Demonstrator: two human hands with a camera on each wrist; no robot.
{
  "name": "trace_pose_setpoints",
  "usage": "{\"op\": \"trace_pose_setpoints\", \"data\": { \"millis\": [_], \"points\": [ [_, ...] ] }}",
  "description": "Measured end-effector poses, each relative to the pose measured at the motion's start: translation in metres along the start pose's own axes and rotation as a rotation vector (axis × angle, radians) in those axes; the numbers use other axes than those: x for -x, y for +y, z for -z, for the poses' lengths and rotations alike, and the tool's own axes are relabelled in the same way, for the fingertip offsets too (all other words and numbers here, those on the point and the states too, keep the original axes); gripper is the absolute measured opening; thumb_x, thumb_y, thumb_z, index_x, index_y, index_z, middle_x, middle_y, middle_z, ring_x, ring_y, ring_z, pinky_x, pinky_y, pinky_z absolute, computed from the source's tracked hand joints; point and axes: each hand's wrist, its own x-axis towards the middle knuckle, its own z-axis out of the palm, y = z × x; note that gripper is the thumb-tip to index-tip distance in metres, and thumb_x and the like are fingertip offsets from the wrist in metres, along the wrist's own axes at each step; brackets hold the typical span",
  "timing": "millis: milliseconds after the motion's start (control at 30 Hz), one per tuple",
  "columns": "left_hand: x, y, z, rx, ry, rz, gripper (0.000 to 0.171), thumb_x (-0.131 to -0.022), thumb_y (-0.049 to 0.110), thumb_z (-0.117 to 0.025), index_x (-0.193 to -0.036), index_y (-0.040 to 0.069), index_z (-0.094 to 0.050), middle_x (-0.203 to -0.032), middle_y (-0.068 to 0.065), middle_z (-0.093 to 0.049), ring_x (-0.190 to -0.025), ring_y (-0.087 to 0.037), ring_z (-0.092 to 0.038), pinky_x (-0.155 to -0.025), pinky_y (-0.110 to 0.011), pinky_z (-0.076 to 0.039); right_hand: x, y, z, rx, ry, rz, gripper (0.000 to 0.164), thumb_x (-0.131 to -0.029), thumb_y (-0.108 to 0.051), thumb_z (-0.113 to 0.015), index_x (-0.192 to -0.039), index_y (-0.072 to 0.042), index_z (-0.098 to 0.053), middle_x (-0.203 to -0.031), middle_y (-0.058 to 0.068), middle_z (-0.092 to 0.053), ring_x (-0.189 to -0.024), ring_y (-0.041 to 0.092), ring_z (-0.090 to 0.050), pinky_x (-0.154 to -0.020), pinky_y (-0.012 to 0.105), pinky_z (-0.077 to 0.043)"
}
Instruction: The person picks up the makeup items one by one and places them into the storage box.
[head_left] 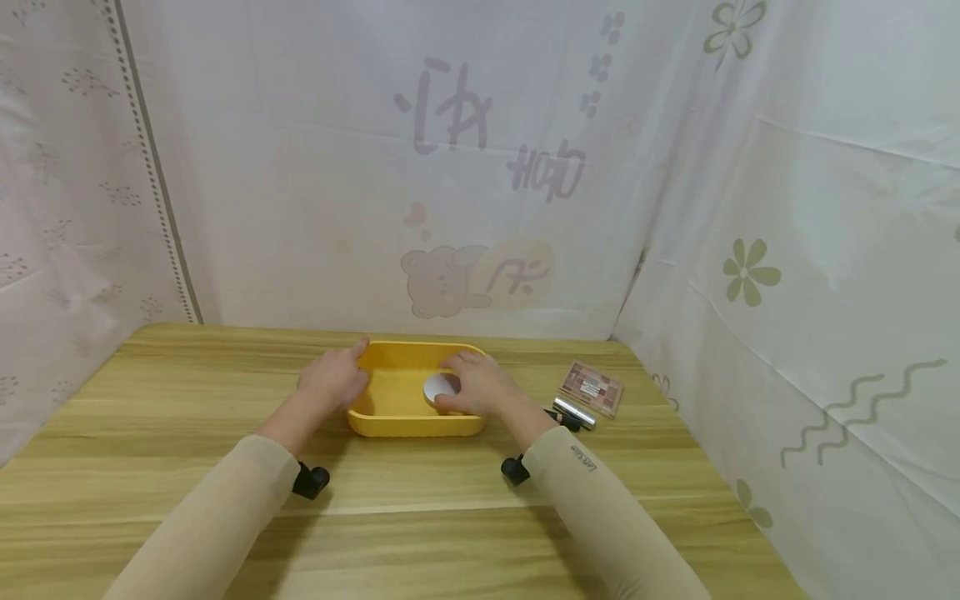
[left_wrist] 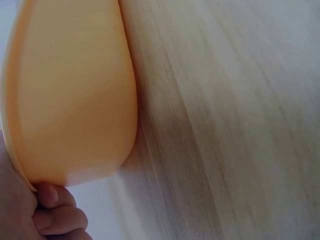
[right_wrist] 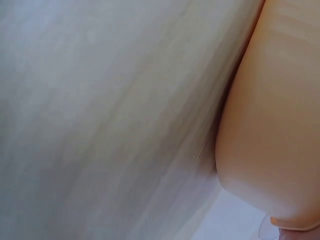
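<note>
A yellow plastic tray (head_left: 416,427) with rounded corners and raised walls stands on the wooden table. My left hand (head_left: 335,379) grips its left end, the thumb over the rim; in the left wrist view, curled fingers (left_wrist: 60,220) press on the outside of the wall. Over the tray's right end, my right hand (head_left: 483,385) holds a flat white disc (head_left: 438,387) between thumb and fingers. The hand hides the disc's right part. The right wrist view shows mostly the tray's outer wall (right_wrist: 275,140), with only a sliver of the hand at the bottom edge.
Right of the tray lie a reddish makeup palette (head_left: 591,388), a silver tube (head_left: 574,413) and a small black item (head_left: 564,421) partly behind the right wrist. Printed cloth (head_left: 337,208) hangs behind the table (head_left: 405,517) and along both sides.
</note>
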Motion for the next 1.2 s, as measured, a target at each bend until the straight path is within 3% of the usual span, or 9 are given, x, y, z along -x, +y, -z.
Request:
{"op": "trace_pose_setpoints", "data": {
  "millis": [133,267,333,500,767,867,1000,1133,1200],
  "points": [
    [0.001,0.001,0.0,0.003,0.008,-0.007,0.07,-0.107,0.02,-0.046,-0.175,0.015,-0.03,-0.107,-0.024,-0.073,-0.059,-0.021,-0.036,-0.052,-0.036,-0.037,0.002,0.002,0.002,-0.046,0.014,0.01,0.061,-0.104,-0.051,-0.067,-0.151,-0.013,-0.063,-0.154,0.009,-0.062,-0.148,0.034,-0.054,-0.125,0.052,-0.043],
    [0.001,0.001,0.002,-0.002,0.012,-0.02,0.07,-0.106,0.02,-0.045,-0.175,0.014,-0.03,-0.108,-0.029,-0.072,-0.059,-0.02,-0.036,-0.052,-0.035,-0.037,0.005,0.005,0.006,-0.148,0.043,0.014,0.054,-0.111,-0.048,-0.058,-0.149,-0.011,-0.064,-0.151,0.01,-0.064,-0.147,0.033,-0.055,-0.123,0.052,-0.045],
    [0.002,0.001,0.003,-0.003,0.011,-0.022,0.07,-0.106,0.02,-0.045,-0.175,0.013,-0.03,-0.117,-0.031,-0.073,-0.059,-0.021,-0.038,-0.052,-0.035,-0.038,0.007,0.008,0.008,-0.164,0.059,0.025,0.052,-0.113,-0.048,-0.054,-0.148,-0.011,-0.065,-0.151,0.009,-0.065,-0.147,0.033,-0.055,-0.124,0.052,-0.044],
    [0.001,0.002,0.0,0.006,-0.002,-0.013,0.071,-0.107,0.02,-0.045,-0.175,0.015,-0.029,-0.141,-0.033,-0.067,-0.063,-0.023,-0.042,-0.054,-0.036,-0.039,0.015,0.021,0.017,-0.173,0.102,0.045,0.052,-0.112,-0.047,-0.056,-0.148,-0.009,-0.065,-0.149,0.012,-0.065,-0.143,0.035,-0.058,-0.122,0.053,-0.046],
    [-0.002,0.0,-0.001,-0.006,0.019,-0.009,0.071,-0.106,0.02,-0.045,-0.175,0.015,-0.03,-0.146,-0.034,-0.065,-0.063,-0.026,-0.045,-0.054,-0.038,-0.041,0.028,0.044,0.033,-0.172,0.127,0.024,0.055,-0.112,-0.048,-0.057,-0.15,-0.009,-0.064,-0.15,0.012,-0.063,-0.136,0.033,-0.062,-0.116,0.054,-0.052],
    [0.0,0.0,0.001,0.004,-0.002,-0.01,0.071,-0.107,0.02,-0.044,-0.176,0.014,-0.028,-0.116,-0.03,-0.074,-0.06,-0.023,-0.041,-0.053,-0.036,-0.039,0.035,0.05,0.038,-0.185,0.131,0.016,0.055,-0.112,-0.047,-0.059,-0.151,-0.009,-0.063,-0.149,0.012,-0.063,-0.136,0.035,-0.063,-0.115,0.056,-0.052],
    [0.001,0.001,0.003,0.011,-0.015,-0.013,0.071,-0.107,0.02,-0.043,-0.176,0.013,-0.027,-0.092,-0.022,-0.071,-0.057,-0.019,-0.035,-0.052,-0.035,-0.037,0.051,0.055,0.047,-0.166,0.108,-0.014,0.053,-0.112,-0.046,-0.06,-0.153,-0.013,-0.062,-0.153,0.013,-0.062,-0.139,0.036,-0.061,-0.117,0.059,-0.05],
    [0.0,0.002,0.001,0.006,-0.001,-0.006,0.07,-0.108,0.02,-0.044,-0.176,0.014,-0.028,-0.11,-0.028,-0.075,-0.059,-0.021,-0.04,-0.054,-0.036,-0.039,0.068,0.06,0.054,-0.118,0.078,-0.024,0.053,-0.113,-0.047,-0.058,-0.153,-0.013,-0.062,-0.154,0.012,-0.061,-0.142,0.037,-0.059,-0.118,0.061,-0.048],
    [0.0,0.002,0.001,0.0,0.004,-0.005,0.069,-0.108,0.02,-0.043,-0.175,0.013,-0.029,-0.127,-0.032,-0.073,-0.062,-0.024,-0.045,-0.056,-0.038,-0.042,0.076,0.064,0.054,-0.098,0.074,-0.014,0.053,-0.113,-0.048,-0.056,-0.152,-0.013,-0.062,-0.151,0.011,-0.063,-0.139,0.036,-0.061,-0.117,0.061,-0.049]
  ]
}}
